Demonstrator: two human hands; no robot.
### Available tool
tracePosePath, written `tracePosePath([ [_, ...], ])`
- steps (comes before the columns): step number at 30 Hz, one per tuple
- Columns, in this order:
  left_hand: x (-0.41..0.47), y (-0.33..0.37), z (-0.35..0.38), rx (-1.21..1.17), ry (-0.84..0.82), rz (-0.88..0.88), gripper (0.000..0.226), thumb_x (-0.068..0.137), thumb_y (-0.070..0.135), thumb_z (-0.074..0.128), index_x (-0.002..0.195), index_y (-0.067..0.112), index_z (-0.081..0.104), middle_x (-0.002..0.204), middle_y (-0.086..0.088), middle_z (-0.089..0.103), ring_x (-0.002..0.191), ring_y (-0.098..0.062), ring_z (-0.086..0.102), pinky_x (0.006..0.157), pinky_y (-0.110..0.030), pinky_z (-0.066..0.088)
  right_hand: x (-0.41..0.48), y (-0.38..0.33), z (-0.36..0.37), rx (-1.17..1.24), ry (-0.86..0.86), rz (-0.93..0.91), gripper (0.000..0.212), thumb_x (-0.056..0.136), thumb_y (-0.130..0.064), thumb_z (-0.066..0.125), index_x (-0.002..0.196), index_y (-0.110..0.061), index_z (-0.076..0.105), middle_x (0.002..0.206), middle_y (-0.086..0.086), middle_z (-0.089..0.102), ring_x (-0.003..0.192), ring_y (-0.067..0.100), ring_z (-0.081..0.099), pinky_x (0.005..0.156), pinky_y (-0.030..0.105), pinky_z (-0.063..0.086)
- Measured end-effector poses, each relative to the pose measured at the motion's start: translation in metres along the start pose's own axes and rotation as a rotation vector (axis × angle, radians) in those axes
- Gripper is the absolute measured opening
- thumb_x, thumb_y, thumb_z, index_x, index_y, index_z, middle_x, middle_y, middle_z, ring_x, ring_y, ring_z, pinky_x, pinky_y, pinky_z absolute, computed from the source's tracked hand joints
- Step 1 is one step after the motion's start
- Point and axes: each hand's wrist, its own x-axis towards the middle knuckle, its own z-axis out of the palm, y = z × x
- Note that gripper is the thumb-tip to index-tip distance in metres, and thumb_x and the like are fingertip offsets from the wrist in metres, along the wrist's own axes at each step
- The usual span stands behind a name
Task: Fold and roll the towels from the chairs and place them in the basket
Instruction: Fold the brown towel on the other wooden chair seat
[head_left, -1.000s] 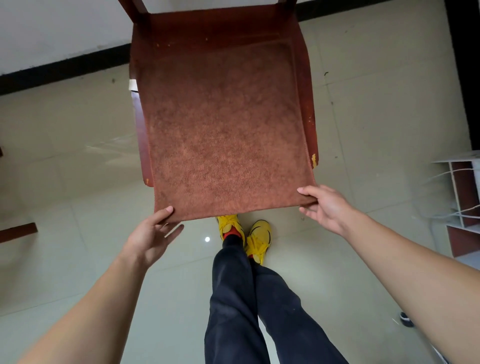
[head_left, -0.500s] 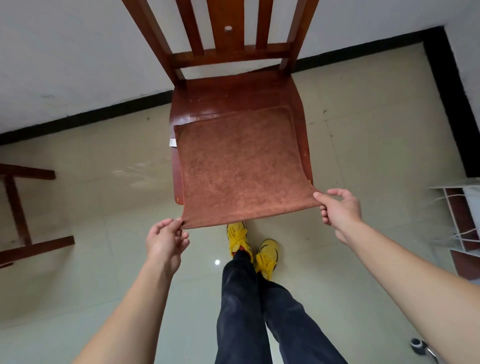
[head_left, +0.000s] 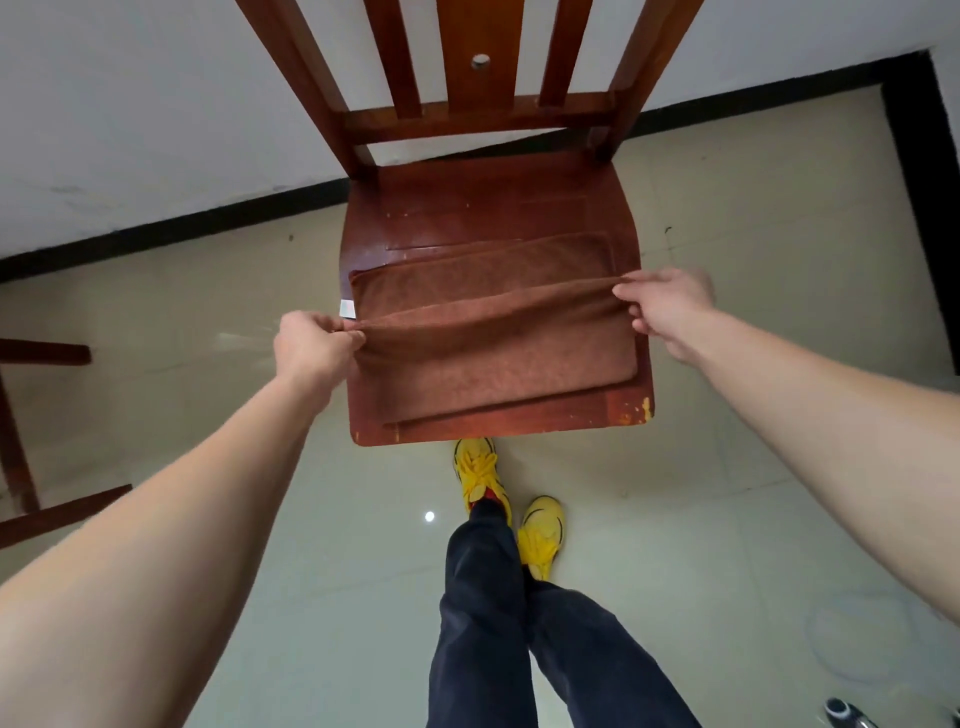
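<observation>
A rust-brown towel (head_left: 493, 364) lies on the seat of a red-brown wooden chair (head_left: 467, 208), its near part lifted and carried back over the rest. My left hand (head_left: 311, 348) pinches the raised edge at its left corner, beside a small white label (head_left: 347, 308). My right hand (head_left: 667, 306) pinches the same edge at its right corner. The edge is stretched taut between the two hands, above the middle of the seat. No basket is in view.
The chair stands against a white wall with a black skirting (head_left: 156, 234). Parts of another wooden piece (head_left: 31, 431) show at the far left. My legs and yellow shoes (head_left: 540, 535) stand on the pale tiled floor just before the seat. A small dark object (head_left: 844, 714) lies at bottom right.
Both hands have lifted the towel's near edge from the seat's front and carried it back over the towel, making a fold. The view has tilted up, so the chair back shows.
</observation>
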Motion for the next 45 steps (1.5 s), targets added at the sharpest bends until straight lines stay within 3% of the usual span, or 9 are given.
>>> tracePosePath([
  [3,0.030,0.008,0.007,0.139,0.028,0.067,0.011,0.082,0.017,0.071,0.074,0.015,0.065,0.078,-0.009,0.064,0.069,-0.019,0.056,0.068,-0.026,0.044,0.029,-0.007,0.014,-0.202,0.101,-0.166,0.010,0.077,-0.021,0.077,0.085,-0.023,0.072,0.086,-0.001,0.069,0.079,0.015,0.066,0.079,0.028,0.056],
  [6,0.054,0.014,0.014,0.142,0.004,0.094,0.005,0.085,0.019,0.068,0.084,0.014,0.067,0.082,-0.009,0.065,0.076,-0.022,0.058,0.073,-0.030,0.047,0.053,-0.013,0.024,-0.293,0.110,-0.254,0.011,0.076,-0.027,0.077,0.086,-0.023,0.074,0.094,0.001,0.072,0.089,0.017,0.066,0.087,0.030,0.053],
  [15,0.095,0.017,0.033,0.151,0.010,0.057,0.006,0.088,0.023,0.060,0.090,0.017,0.059,0.092,-0.013,0.066,0.089,-0.037,0.066,0.081,-0.046,0.057,0.094,-0.011,0.029,-0.526,0.123,-0.370,0.023,0.092,-0.031,0.060,0.108,-0.016,0.067,0.096,0.000,0.059,0.094,0.019,0.056,0.079,0.024,0.038],
  [24,0.096,0.021,0.038,0.272,0.106,0.068,0.020,0.090,0.025,0.060,0.107,0.012,0.059,0.109,-0.013,0.064,0.102,-0.034,0.060,0.088,-0.040,0.051,0.099,-0.023,0.038,-0.722,0.142,-0.379,0.030,0.091,-0.037,0.059,0.115,-0.018,0.060,0.115,0.007,0.065,0.110,0.028,0.057,0.087,0.033,0.043],
  [29,0.060,0.022,0.040,0.364,0.231,0.431,0.021,0.085,0.020,0.060,0.104,0.012,0.057,0.107,-0.012,0.060,0.101,-0.030,0.055,0.087,-0.041,0.045,0.057,-0.023,0.053,-0.739,0.263,-0.615,0.025,0.090,-0.029,0.056,0.115,-0.026,0.056,0.110,-0.003,0.060,0.098,0.017,0.058,0.078,0.034,0.049],
  [33,0.031,0.015,0.075,0.082,-0.231,0.305,0.010,0.085,0.017,0.065,0.094,0.021,0.061,0.082,-0.004,0.069,0.072,-0.024,0.066,0.072,-0.035,0.056,0.024,-0.011,0.103,-0.233,-0.214,-0.235,0.018,0.094,-0.019,0.056,0.111,-0.021,0.062,0.087,-0.003,0.070,0.068,0.010,0.068,0.057,0.023,0.049],
  [36,0.028,0.001,0.083,-0.078,-0.354,0.051,0.020,0.090,0.012,0.062,0.108,0.014,0.056,0.081,-0.010,0.070,0.063,-0.018,0.066,0.060,-0.030,0.053,0.020,-0.001,0.106,-0.068,-0.404,0.061,0.016,0.097,-0.017,0.055,0.110,-0.022,0.063,0.093,0.003,0.074,0.077,0.013,0.073,0.068,0.026,0.055],
  [40,0.033,-0.019,0.069,-0.115,-0.229,0.016,0.018,0.089,0.007,0.061,0.101,0.017,0.052,0.076,-0.011,0.068,0.058,-0.019,0.064,0.060,-0.031,0.051,0.042,0.014,0.060,0.093,-0.012,0.056,0.007,0.095,-0.013,0.058,0.094,-0.018,0.064,0.088,0.009,0.074,0.071,0.015,0.074,0.065,0.027,0.058],
  [45,0.013,-0.041,0.061,0.002,-0.126,0.030,0.022,0.082,0.010,0.069,0.094,0.022,0.054,0.071,-0.002,0.060,0.073,-0.024,0.063,0.072,-0.035,0.052,0.046,0.039,0.038,-0.135,0.190,-0.029,0.016,0.082,-0.019,0.072,0.096,-0.018,0.066,0.087,0.001,0.071,0.073,0.013,0.068,0.071,0.028,0.054],
])
